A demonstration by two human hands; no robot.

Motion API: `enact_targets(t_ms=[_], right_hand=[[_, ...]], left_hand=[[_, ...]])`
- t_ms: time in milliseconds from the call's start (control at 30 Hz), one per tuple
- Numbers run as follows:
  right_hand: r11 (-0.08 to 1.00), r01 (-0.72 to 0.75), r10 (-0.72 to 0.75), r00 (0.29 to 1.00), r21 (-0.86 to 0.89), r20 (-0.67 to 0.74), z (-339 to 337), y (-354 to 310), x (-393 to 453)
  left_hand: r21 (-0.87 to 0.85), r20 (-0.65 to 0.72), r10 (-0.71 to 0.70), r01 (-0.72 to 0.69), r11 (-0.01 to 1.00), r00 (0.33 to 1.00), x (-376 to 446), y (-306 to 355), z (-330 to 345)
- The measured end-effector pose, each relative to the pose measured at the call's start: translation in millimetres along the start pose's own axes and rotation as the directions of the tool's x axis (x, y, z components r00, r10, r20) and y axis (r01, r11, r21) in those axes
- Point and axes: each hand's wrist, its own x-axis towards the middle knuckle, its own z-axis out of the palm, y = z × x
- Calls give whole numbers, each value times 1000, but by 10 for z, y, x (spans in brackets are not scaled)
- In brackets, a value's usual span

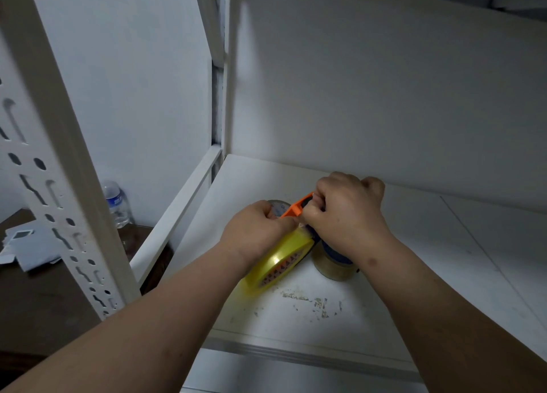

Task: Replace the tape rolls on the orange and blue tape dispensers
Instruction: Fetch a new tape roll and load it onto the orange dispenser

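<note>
We see both hands over a white shelf (pixel 414 244), working close together. The left hand (pixel 256 230) has its fingers curled in, pinching at the top edge of a yellow tape roll (pixel 281 262); exactly what the fingertips hold we cannot tell, maybe the tape end. That roll stands tilted on edge on the shelf, just under the left wrist. The right hand (pixel 346 212) is curled tight round the orange tape dispenser (pixel 296 208), only its orange front end showing between the two hands. Under the right wrist sits a clear tape roll (pixel 334 270) lying flat on the shelf, with a dark blue part (pixel 333 250) on top of it, probably the blue dispenser, mostly hidden. Behind the left hand a grey round thing (pixel 278 206) peeks out, unclear what. Scuffed paint patch (pixel 307 301) on the shelf near the front edge. Left of the rack, a water bottle (pixel 117 204) stands on a dark table (pixel 44 304), with grey papers (pixel 29 244) beside it. A perforated white upright (pixel 59 185) frames the left.
</note>
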Motion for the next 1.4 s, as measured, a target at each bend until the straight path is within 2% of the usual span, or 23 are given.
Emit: enact_targets(t_ms=[167, 367, 533, 633, 733, 900, 1067, 1167, 1267, 1400], right_hand=[[999, 32, -32, 999, -5, -41, 9, 7, 23], [996, 64, -69, 994, -62, -80, 77, 59, 28], [994, 91, -96, 992, -65, -84, 94, 32, 39], [989, 110, -120, 988, -101, -95, 81, 4, 40], [984, 137, -148, 984, -109, -97, 23, -39, 64], [980, 171, -180, 980, -99, -88, -70, -20, 110], [978, 166, -179, 979, -127, -100, -107, 48, 153], [989, 147, -148, 986, -22, -71, -92, 22, 137], [985, 9, -19, 998, 172, 57, -135, 11, 174], [842, -247, 148, 961, 480, 235, -218, -17, 184]], left_hand=[[18, -41, 37, -36, 999, 998, 18, -25, 9], [189, -60, 117, -104, 977, 991, 4, -39, -43], [140, 51, 87, -94, 986, 995, -41, -64, -110], [-14, 135, 36, -34, 999, 990, -79, -79, -126], [-136, 146, -9, 29, 990, 989, -113, -61, -122], [-70, 66, -11, 15, 997, 998, -127, -31, -73], [18, 53, 14, -15, 1000, 999, -118, -31, -97], [-14, 143, 7, -5, 1000, 990, -132, -40, -158], [-44, 272, -48, 62, 997, 961, -145, -19, -224], [-78, 310, -57, 85, 993, 949, -172, -21, -260]])
